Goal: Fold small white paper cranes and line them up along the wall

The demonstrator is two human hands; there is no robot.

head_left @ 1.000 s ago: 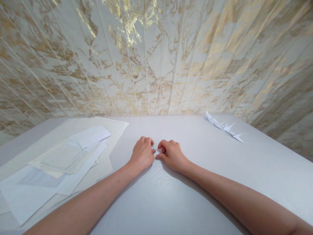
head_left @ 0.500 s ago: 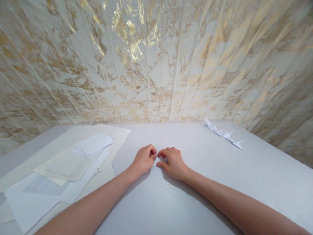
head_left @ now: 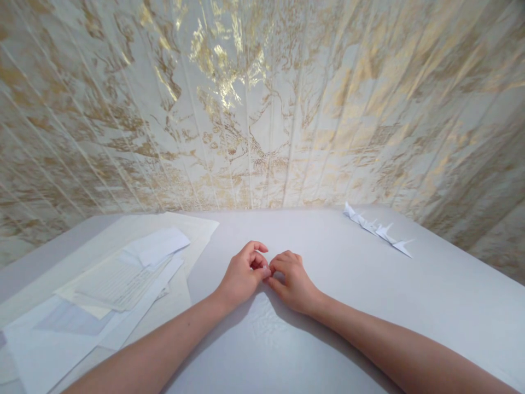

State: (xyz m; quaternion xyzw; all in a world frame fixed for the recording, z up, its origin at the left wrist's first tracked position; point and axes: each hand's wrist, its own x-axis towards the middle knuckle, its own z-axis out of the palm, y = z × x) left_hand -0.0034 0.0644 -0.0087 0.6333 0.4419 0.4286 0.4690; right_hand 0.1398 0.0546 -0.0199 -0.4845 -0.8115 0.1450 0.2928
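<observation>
My left hand (head_left: 243,274) and my right hand (head_left: 292,280) meet fingertip to fingertip just above the middle of the white table (head_left: 328,339). Between them a tiny bit of a small folded white paper (head_left: 265,268) shows; most of it is hidden by the fingers. The thumb and a finger of my left hand pinch it, while its index finger arches free above. My right hand's fingers are closed on the paper's other side. Beyond the right hand, several folded paper cranes (head_left: 384,232) stand in a slanting row.
On the left lie overlapping sheets of paper (head_left: 61,345), with printed pages (head_left: 118,284) and a small stack of white paper pieces (head_left: 159,246) on top. A wall with a white and gold pattern (head_left: 262,120) rises behind the table's far edge.
My hands have come together from a small gap, and the left index finger has lifted and stretched out. The paper between them is now mostly covered. The view has shifted slightly.
</observation>
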